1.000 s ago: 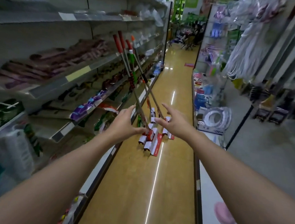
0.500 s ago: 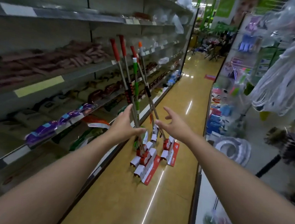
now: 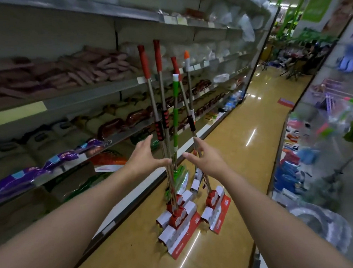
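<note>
Closer now than a moment ago, your left hand (image 3: 146,157) and right hand (image 3: 206,157), fingers spread and holding nothing, flank the mops (image 3: 175,116) leaning on the shelf (image 3: 89,97); this looks like the reach, so next close round the poles together.

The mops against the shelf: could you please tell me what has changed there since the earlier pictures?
The person has stepped nearer. The left hand and right hand have closed in on the mops from either side, fingers spread, nothing held yet. The mops stay leaning on the shelf.
</note>
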A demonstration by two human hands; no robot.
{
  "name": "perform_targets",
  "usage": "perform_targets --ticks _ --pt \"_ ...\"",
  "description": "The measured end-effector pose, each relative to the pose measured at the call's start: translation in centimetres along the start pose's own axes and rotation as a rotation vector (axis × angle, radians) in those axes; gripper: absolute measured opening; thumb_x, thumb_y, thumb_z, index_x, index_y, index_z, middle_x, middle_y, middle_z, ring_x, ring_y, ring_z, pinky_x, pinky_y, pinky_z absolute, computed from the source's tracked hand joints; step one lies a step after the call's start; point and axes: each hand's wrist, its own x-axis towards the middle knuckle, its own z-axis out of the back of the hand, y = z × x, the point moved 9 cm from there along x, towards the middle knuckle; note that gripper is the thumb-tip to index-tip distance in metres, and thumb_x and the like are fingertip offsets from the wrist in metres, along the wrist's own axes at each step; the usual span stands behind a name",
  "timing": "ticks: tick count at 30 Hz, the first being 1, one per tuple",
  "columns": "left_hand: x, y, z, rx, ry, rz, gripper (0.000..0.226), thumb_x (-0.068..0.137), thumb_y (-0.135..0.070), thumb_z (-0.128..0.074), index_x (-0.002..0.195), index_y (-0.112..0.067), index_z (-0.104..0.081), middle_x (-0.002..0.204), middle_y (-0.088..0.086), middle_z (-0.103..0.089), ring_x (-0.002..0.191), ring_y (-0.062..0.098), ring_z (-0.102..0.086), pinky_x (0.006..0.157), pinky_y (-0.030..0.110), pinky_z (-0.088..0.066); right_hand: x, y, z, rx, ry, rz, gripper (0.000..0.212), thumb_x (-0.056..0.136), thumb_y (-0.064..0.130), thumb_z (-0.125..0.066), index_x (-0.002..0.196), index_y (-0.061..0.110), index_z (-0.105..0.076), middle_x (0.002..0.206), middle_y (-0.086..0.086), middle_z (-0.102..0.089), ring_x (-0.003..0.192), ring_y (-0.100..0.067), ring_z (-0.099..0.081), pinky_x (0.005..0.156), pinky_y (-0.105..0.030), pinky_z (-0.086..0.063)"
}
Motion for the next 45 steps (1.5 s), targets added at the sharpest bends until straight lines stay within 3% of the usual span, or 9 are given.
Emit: perform_targets --ticks 4,11,19,25,32,37,40,43,45 --pt "6.2 -2.3 -0.5 -0.042 -0.048 0.013 0.108 0.069 -0.050 -0.077 0.150 -0.029 -0.009 0.158 0.003 -0.013 0.137 0.027 -0.036 0.107 0.049 -0.039 6.4 -0.2 0.2 -0.054 0.047 0.056 0.081 0.085 0.058 -0.057 0.151 0.028 -0.021 0.141 -0.008 -0.048 0.124 -0.024 -0.051 0.092 -0.033 -0.045" --pt "14.5 -2.1 -2.2 -0.017 -0.098 0.095 0.108 0.070 -0.048 -0.077 0.150 -0.028 -0.007 0.157 0.005 -0.014 0.139 0.026 -0.032 0.109 0.048 -0.038 17.2 -1.4 1.9 -0.055 0.129 0.160 0.078 0.088 0.053 -0.058 0.151 0.024 -0.022 0.149 -0.007 -0.040 0.135 -0.026 -0.040 0.101 -0.036 -0.040" --pt "22.3 -0.7 -5.3 -0.099 -0.222 0.247 0.111 0.070 -0.044 -0.078 0.150 -0.030 -0.003 0.157 -0.002 0.001 0.140 0.026 -0.028 0.112 0.046 -0.035 29.1 -1.9 0.3 -0.073 0.291 0.333 0.076 0.088 0.050 -0.059 0.150 0.024 -0.024 0.149 -0.012 -0.030 0.134 -0.026 -0.039 0.103 -0.031 -0.036" --pt "26.3 1.6 -8.3 -0.263 -0.300 0.381 0.123 0.065 -0.038 -0.083 0.145 -0.044 0.010 0.159 -0.001 -0.002 0.142 0.029 -0.025 0.111 0.052 -0.032 36.1 -2.1 -2.4 0.033 0.441 0.380 0.094 0.081 0.052 -0.067 0.152 0.033 -0.007 0.151 -0.007 -0.036 0.137 -0.024 -0.038 0.109 -0.040 -0.038" --pt "32.7 6.0 -9.3 -0.345 -0.353 0.468 0.125 0.068 -0.037 -0.082 0.148 -0.035 0.014 0.159 0.001 -0.011 0.144 0.023 -0.020 0.114 0.042 -0.028 41.3 0.9 -8.1 0.140 0.594 0.447 0.097 0.084 0.048 -0.065 0.151 0.036 0.004 0.151 -0.009 -0.036 0.133 -0.026 -0.044 0.104 -0.038 -0.041" --pt "36.7 9.5 -8.6 -0.350 -0.374 0.520 0.118 0.074 -0.043 -0.076 0.147 -0.032 0.015 0.160 0.000 -0.002 0.146 0.021 -0.013 0.114 0.040 -0.023 46.1 4.4 -10.5 0.234 0.561 0.459 0.085 0.089 0.052 -0.056 0.152 0.034 -0.003 0.150 -0.007 -0.036 0.134 -0.026 -0.040 0.107 -0.040 -0.039" --pt "38.7 11.3 -8.5 -0.359 -0.389 0.535 0.107 0.080 -0.048 -0.067 0.148 -0.031 0.013 0.160 0.000 -0.006 0.146 0.021 -0.015 0.115 0.039 -0.023 48.1 6.4 -11.3 0.355 0.504 0.476 0.077 0.090 0.052 -0.053 0.152 0.028 -0.013 0.146 -0.001 -0.041 0.133 -0.017 -0.041 0.103 -0.029 -0.036" --pt "40.6 12.2 -7.9 -0.416 -0.425 0.525 0.092 0.084 -0.047 -0.063 0.149 -0.033 0.001 0.153 0.000 -0.030 0.138 0.021 -0.034 0.111 0.040 -0.034 49.4 7.2 -12.0 0.534 0.459 0.445 0.048 0.092 0.054 -0.047 0.132 0.027 -0.046 0.110 0.008 -0.059 0.101 -0.006 -0.055 0.086 -0.026 -0.039" --pt "41.6 12.0 -6.6 -0.460 -0.508 0.498 0.074 0.088 -0.040 -0.061 0.146 -0.028 -0.017 0.132 -0.006 -0.051 0.119 0.014 -0.051 0.097 0.032 -0.044 50.1 7.5 -12.1 0.628 0.415 0.420 0.041 0.092 0.057 -0.042 0.109 0.022 -0.055 0.088 0.005 -0.061 0.083 -0.007 -0.058 0.076 -0.028 -0.044"
